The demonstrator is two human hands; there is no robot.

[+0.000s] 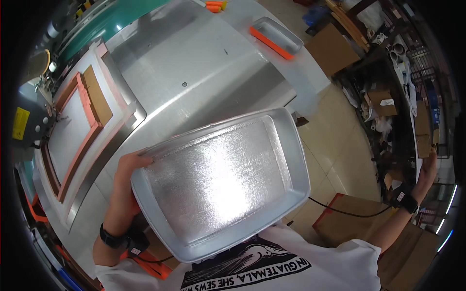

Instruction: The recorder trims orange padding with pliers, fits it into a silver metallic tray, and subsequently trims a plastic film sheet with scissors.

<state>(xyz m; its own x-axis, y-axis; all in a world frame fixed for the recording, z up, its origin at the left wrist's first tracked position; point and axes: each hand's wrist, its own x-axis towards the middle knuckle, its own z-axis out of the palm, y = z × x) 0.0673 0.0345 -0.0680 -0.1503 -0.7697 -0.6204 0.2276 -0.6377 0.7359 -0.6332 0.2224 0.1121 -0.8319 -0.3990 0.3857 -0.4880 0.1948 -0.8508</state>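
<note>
A shallow rectangular tray (223,179) with a shiny silver lining and grey walls is tilted in front of my body. My left hand (131,167) grips its left end, thumb over the rim and the other fingers hidden beneath. Far out to the right, my right hand (427,169) is away from the tray, beside a brown cardboard piece on the shelving. Its fingers look stretched out, with nothing visible in them. On each wrist sits a dark band with a small device.
A metal worktable (194,63) spans the far side, bearing a pink-edged frame (90,106) at left. A similar tray with an orange side (276,39) lies at its far right. Shelving with cardboard and tubes (398,48) stands at right. Cardboard boxes (349,218) sit on the tiled floor.
</note>
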